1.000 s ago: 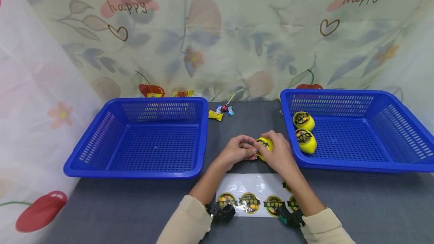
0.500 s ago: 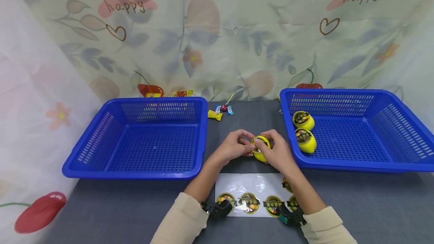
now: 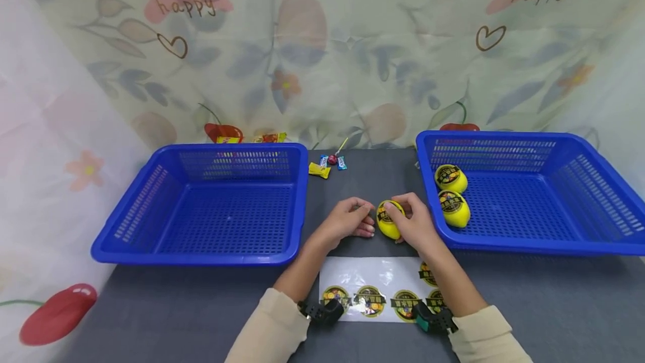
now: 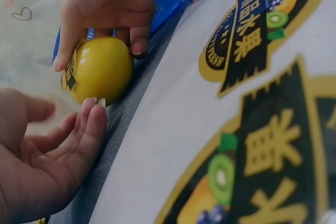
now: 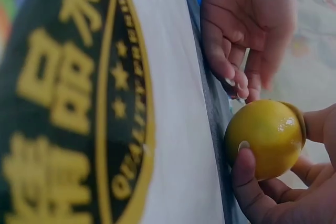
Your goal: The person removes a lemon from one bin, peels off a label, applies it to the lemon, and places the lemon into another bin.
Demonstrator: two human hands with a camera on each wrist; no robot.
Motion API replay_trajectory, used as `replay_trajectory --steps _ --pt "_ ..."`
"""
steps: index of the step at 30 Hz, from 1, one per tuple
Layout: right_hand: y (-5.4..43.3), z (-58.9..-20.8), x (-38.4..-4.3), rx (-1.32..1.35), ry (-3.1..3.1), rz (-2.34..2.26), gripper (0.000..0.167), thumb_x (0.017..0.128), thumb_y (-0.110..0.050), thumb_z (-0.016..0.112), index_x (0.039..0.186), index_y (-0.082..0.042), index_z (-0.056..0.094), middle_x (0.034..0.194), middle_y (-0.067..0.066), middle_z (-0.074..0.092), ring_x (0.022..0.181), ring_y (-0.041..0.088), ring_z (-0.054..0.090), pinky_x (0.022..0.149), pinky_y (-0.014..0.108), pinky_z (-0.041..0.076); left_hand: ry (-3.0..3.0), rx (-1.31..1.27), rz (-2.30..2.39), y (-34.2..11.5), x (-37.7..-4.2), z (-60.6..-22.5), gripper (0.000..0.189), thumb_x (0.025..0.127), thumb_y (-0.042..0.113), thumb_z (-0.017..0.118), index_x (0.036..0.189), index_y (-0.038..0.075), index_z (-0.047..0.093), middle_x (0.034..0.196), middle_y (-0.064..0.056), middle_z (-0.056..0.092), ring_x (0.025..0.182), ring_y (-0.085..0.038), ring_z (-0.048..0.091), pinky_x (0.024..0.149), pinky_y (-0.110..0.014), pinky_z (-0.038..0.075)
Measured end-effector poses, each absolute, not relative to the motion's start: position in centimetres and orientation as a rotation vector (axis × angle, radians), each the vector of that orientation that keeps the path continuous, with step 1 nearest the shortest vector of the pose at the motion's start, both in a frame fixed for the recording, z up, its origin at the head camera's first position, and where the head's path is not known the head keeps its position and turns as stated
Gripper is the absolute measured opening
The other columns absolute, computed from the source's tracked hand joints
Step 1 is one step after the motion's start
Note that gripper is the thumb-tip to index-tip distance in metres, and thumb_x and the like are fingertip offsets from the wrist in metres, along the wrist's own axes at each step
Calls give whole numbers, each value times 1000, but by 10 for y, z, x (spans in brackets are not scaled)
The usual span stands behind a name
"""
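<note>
A yellow lemon (image 3: 388, 231) with a round black-and-gold label on top is held by my right hand (image 3: 418, 227), thumb over the label and fingers curled round the far side. In the right wrist view, the right fingertips (image 5: 244, 163) press on the lemon's side. My left hand (image 3: 347, 220) is just left of the lemon, fingers loosely bent and holding nothing. In the left wrist view its fingertips (image 4: 94, 116) lie very close to the lemon (image 4: 107, 72); whether they touch, I cannot tell. A white label sheet (image 3: 375, 273) lies below both hands, bearing several round labels.
At right, a blue basket (image 3: 529, 246) holds two labelled lemons (image 3: 455, 209) by its left wall. Another blue basket (image 3: 201, 259) stands at left. Behind, a yellow-wrapped candy (image 3: 319, 171), a lollipop (image 3: 333, 159) and small wrapped sweets lie near the printed curtain (image 3: 353, 71).
My left fingers have come away from the label and moved slightly left of the lemon. The right hand keeps its grip, and the lemon's label is now more exposed.
</note>
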State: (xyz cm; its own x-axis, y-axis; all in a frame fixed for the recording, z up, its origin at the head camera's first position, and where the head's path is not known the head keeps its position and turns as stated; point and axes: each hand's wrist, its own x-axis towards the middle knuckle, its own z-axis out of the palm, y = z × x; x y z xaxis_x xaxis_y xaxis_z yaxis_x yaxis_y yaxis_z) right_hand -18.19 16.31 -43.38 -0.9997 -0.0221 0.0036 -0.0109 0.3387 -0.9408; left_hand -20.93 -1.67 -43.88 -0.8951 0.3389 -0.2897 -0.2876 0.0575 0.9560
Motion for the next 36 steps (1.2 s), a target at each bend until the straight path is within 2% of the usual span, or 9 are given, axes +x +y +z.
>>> replay_trajectory --steps 5,9,13,23,31,36 --pt "162 -433 -181 8 2468 -1844 38 106 -24 54 130 4 48 118 24 54 77 20 58 51 34 57 1867 62 1781 -14 -208 -438 50 100 44 61 125 1 55 88 -16 65 61 -17 64 58 -29 59" --pt "159 -432 -181 39 2368 -1900 38 107 -27 50 131 2 47 120 24 54 76 23 58 55 34 57 1841 91 1738 -12 -207 -440 57 99 51 58 127 1 55 84 -15 65 58 -16 64 55 -28 58" --pt "157 -433 -180 37 2355 -1904 38 107 -28 49 132 1 46 121 25 54 77 23 57 56 33 57 1785 98 1765 -14 -209 -441 52 101 48 55 126 2 54 83 -15 65 61 -16 67 58 -29 59" --pt "158 -434 -179 -27 2419 -1817 46 107 -32 50 137 2 41 127 25 50 90 28 57 63 31 57 1688 91 1794 -19 -212 -439 35 106 34 52 123 3 55 96 -19 67 74 -22 71 70 -32 60" --pt "159 -434 -179 -16 2433 -1820 44 107 -31 49 136 1 41 128 25 50 92 29 58 63 28 56 1690 92 1812 -18 -212 -441 28 108 27 48 120 3 55 94 -18 66 74 -21 70 72 -32 60" --pt "159 -435 -179 -13 2420 -1857 41 108 -29 48 134 1 41 126 25 50 92 30 58 61 31 57 1700 116 1828 -17 -212 -443 30 110 27 40 121 2 54 89 -18 67 75 -21 71 71 -33 60"
